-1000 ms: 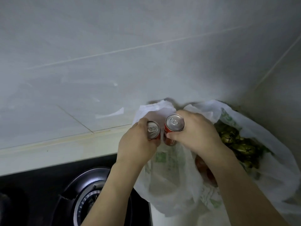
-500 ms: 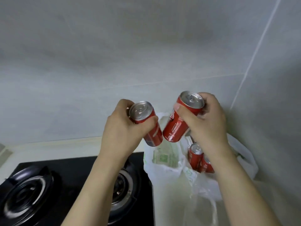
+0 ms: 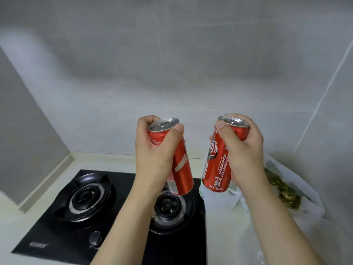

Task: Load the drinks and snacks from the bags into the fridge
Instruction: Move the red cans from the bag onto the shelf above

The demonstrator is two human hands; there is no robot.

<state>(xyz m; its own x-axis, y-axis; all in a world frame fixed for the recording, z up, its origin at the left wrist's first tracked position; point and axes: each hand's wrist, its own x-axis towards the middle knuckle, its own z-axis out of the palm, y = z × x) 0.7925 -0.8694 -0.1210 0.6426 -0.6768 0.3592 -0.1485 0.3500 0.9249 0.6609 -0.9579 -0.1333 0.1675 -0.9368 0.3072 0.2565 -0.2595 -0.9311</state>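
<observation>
My left hand (image 3: 152, 150) grips a slim red soda can (image 3: 181, 169) near its top, held up above the stove. My right hand (image 3: 242, 150) grips a second red soda can (image 3: 215, 165) with white lettering, held over the counter's bag. Both cans are upright, slightly tilted, and apart from each other. A white plastic bag (image 3: 298, 180) lies on the counter at the lower right, with green and gold packaged items (image 3: 284, 192) showing inside it. No fridge is in view.
A black two-burner gas stove (image 3: 80, 222) sits on the pale counter (image 3: 107, 159) below my left arm. Grey tiled walls (image 3: 172, 64) close in behind and on both sides, forming corners at left and right.
Both hands have lifted the two cans out of the bag and raised them higher and further apart. The view has pulled back, so the whole stove now shows.
</observation>
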